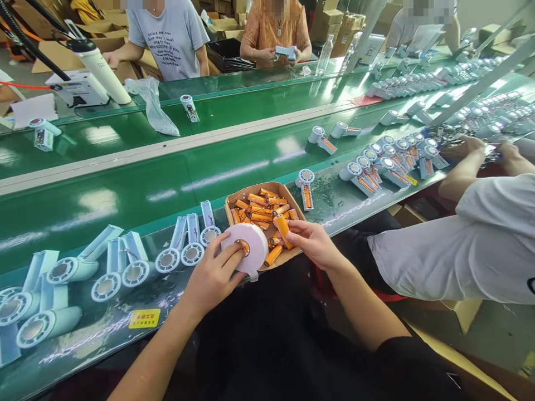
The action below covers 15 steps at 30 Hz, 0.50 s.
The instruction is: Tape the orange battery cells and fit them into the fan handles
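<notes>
Head view, looking down on a green bench with conveyor lanes running along it. Left hand [213,275] closed around a white tape roll [246,248], thumb over the roll's core, held just above the near edge of the bench. Right hand [313,242] pinching one orange battery [283,227] between thumb and fingertips, right over the near rim of a cardboard tray [234,196]. More orange batteries [261,209] heaped loose inside that tray, which sits at the near edge of the bench, just beside the roll. White fan housings [184,245] lying in a row along the near edge to the left of the tray, round grilles facing up. One fan housing with an orange cell [306,186] fitted in its handle, just right of the tray. Further right along the near edge, a cluster of similar fitted units [384,161]. A co-worker's white sleeve [480,239] and forearm reaching onto the bench at the right. Two people [167,33] standing at the far edge, one handling a small unit.
</notes>
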Each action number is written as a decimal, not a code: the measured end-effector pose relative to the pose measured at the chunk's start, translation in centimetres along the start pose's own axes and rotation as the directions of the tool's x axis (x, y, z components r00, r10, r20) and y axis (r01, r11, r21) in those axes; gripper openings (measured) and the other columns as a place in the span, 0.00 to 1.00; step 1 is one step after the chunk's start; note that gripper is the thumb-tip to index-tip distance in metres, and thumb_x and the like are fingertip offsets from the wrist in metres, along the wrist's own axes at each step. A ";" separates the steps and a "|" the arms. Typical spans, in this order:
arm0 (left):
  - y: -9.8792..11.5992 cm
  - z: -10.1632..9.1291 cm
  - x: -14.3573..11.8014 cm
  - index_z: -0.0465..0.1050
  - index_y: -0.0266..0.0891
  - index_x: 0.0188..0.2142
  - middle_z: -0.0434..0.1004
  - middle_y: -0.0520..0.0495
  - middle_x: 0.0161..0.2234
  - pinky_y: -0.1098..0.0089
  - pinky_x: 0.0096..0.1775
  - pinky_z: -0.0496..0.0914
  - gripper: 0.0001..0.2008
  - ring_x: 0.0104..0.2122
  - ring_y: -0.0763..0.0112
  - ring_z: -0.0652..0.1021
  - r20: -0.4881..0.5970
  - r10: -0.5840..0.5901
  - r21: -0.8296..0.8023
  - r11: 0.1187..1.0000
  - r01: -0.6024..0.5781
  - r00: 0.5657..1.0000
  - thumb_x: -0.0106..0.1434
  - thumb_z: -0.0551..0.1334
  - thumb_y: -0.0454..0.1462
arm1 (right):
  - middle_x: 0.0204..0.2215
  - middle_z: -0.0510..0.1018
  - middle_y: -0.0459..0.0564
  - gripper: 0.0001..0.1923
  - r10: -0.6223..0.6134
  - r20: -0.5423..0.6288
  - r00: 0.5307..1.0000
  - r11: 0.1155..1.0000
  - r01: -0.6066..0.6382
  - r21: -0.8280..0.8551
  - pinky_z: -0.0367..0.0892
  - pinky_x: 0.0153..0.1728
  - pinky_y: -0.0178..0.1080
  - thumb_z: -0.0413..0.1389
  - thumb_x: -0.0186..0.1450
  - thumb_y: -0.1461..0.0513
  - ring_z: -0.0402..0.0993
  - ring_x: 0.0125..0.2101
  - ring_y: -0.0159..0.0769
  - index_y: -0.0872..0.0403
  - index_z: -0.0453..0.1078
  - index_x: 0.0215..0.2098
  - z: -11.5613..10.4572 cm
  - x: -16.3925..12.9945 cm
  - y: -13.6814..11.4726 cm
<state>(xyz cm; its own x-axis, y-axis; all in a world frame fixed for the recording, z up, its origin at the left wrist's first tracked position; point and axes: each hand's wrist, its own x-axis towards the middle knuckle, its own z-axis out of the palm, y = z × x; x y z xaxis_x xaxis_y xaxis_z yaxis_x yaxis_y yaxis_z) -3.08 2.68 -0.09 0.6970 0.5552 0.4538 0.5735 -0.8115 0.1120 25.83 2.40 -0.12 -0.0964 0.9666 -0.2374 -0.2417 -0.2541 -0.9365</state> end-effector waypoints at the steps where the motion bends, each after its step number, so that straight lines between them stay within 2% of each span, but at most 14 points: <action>1: -0.1 -0.2 0.0 0.80 0.37 0.55 0.84 0.38 0.51 0.43 0.60 0.76 0.18 0.63 0.41 0.73 0.013 0.016 0.008 1.000 -0.016 1.000 0.66 0.70 0.35 | 0.40 0.88 0.52 0.29 -0.006 -0.001 1.000 0.999 0.006 -0.036 0.80 0.46 0.46 0.77 0.50 0.49 0.85 0.38 0.43 0.53 0.84 0.45 0.3 -0.1 -0.1; 5: -0.5 -1.2 0.0 0.81 0.42 0.57 0.85 0.41 0.50 0.46 0.62 0.75 0.19 0.64 0.44 0.73 0.058 0.064 0.028 0.997 -0.066 0.996 0.66 0.69 0.33 | 0.45 0.88 0.53 0.24 -0.105 0.022 0.994 0.944 0.107 -0.311 0.80 0.48 0.48 0.73 0.57 0.47 0.85 0.43 0.50 0.52 0.85 0.46 1.0 -1.0 -1.1; 9: -0.5 -1.6 -0.1 0.81 0.45 0.58 0.86 0.43 0.50 0.47 0.64 0.74 0.20 0.64 0.49 0.74 0.089 0.076 0.053 0.995 -0.081 0.993 0.67 0.68 0.32 | 0.37 0.88 0.51 0.17 -0.238 0.081 0.968 0.751 0.236 -0.616 0.77 0.40 0.41 0.64 0.67 0.49 0.82 0.37 0.45 0.52 0.86 0.42 1.5 -2.2 -2.1; 12: -0.5 -1.7 0.1 0.80 0.46 0.58 0.85 0.45 0.52 0.49 0.66 0.74 0.21 0.66 0.50 0.74 0.105 0.085 0.047 0.995 -0.090 0.991 0.67 0.67 0.31 | 0.31 0.85 0.48 0.18 -0.232 0.125 0.965 0.687 0.254 -0.681 0.73 0.34 0.36 0.59 0.71 0.50 0.78 0.32 0.40 0.53 0.85 0.40 1.8 -2.5 -2.5; 15: -0.6 -2.0 0.5 0.81 0.46 0.58 0.85 0.47 0.53 0.52 0.67 0.73 0.21 0.67 0.52 0.72 0.124 0.114 0.043 0.992 -0.120 0.986 0.68 0.66 0.28 | 0.30 0.85 0.47 0.15 -0.130 0.188 0.974 0.710 0.223 -0.668 0.73 0.36 0.36 0.60 0.70 0.52 0.78 0.32 0.39 0.53 0.84 0.40 1.7 -2.0 -2.6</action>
<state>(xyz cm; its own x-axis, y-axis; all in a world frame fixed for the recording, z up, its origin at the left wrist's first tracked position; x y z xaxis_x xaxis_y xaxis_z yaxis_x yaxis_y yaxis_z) -3.90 3.06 1.82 0.8059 0.4773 0.3503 0.5036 -0.8637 0.0182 25.02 1.06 3.25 -0.2437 0.9679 -0.0615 0.4520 0.0573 -0.8902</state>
